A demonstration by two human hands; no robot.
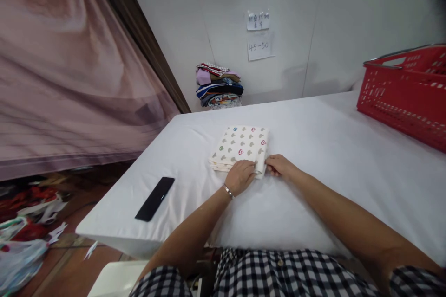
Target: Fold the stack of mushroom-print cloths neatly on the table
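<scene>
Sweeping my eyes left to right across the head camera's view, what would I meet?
Plastic bag on the floor → black phone → folded patterned cloth → right hand → red basket.

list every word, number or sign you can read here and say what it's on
"45-50": handwritten on the lower sheet of paper on the wall.
Upper sheet of paper, just above it: handwritten characters, too small and blurred to read surely.
Folded cloth: small printed shapes, no words that I can make out.
Phone and red basket: no readable text.
</scene>
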